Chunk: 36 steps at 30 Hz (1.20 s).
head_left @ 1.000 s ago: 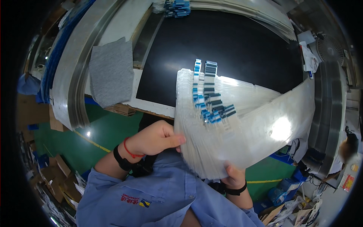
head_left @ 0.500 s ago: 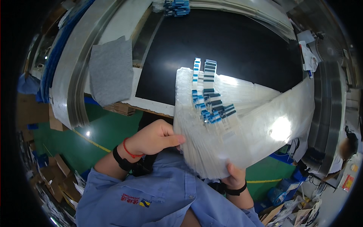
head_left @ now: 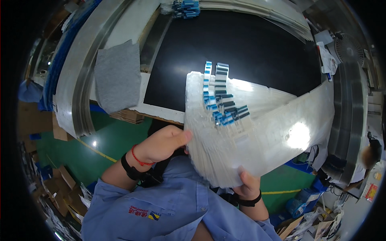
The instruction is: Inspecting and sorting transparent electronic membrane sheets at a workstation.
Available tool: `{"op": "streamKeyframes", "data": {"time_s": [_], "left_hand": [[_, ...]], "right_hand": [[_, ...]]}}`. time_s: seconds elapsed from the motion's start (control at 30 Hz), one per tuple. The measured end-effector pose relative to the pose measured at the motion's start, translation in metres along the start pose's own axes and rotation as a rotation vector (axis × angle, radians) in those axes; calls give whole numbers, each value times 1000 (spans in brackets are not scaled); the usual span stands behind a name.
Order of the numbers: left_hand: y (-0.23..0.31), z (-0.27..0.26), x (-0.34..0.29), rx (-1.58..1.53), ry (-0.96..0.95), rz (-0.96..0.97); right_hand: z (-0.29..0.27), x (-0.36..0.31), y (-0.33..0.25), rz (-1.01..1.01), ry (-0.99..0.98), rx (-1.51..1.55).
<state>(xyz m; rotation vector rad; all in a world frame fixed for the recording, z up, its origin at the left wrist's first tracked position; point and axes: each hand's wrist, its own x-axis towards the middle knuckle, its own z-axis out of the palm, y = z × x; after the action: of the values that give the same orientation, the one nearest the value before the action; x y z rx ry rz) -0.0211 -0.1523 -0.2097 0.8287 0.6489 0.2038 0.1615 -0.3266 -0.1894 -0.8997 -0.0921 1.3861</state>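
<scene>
A thick bundle of long, translucent plastic sheets, fanned out, extends from the front of the black tabletop toward my body. Blue and black marks on them form stepped rows near the left end. My left hand is closed at the left edge of the fan, its thumb on top and its other fingers mostly hidden. At the near edge, my right hand grips the sheets, thumb above and fingers underneath out of sight. The right part of the bundle curves up with a bright glare.
The black tabletop has a pale front edge. A grey cloth lies at its left, beside long stacked strips. More sheets with blue marks lie at the back. A fan stands at the far right, and cardboard boxes lie on the left floor.
My left thumb has slid a little up along the left edge of the sheets. The near edge of the bundle and my right hand have risen slightly.
</scene>
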Motion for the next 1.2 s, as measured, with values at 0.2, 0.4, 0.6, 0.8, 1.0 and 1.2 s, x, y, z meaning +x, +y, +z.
{"op": "streamKeyframes", "data": {"time_s": [0.2, 0.4, 0.6, 0.8, 1.0, 1.2], "left_hand": [[12, 1, -5, 286, -103, 21], [9, 1, -3, 230, -137, 45], [11, 0, -3, 340, -152, 46], [9, 1, -5, 180, -94, -7], [6, -6, -1, 255, -148, 44], [6, -3, -2, 314, -162, 80]], "right_hand": [[-20, -8, 4, 11, -86, 39], [4, 5, 0, -14, -57, -6], [-6, -1, 0, 10, -23, -26], [-14, -3, -1, -26, -75, -51], [-6, 3, 0, -9, -41, -10], [-18, -3, -2, -28, -74, -69]]}}
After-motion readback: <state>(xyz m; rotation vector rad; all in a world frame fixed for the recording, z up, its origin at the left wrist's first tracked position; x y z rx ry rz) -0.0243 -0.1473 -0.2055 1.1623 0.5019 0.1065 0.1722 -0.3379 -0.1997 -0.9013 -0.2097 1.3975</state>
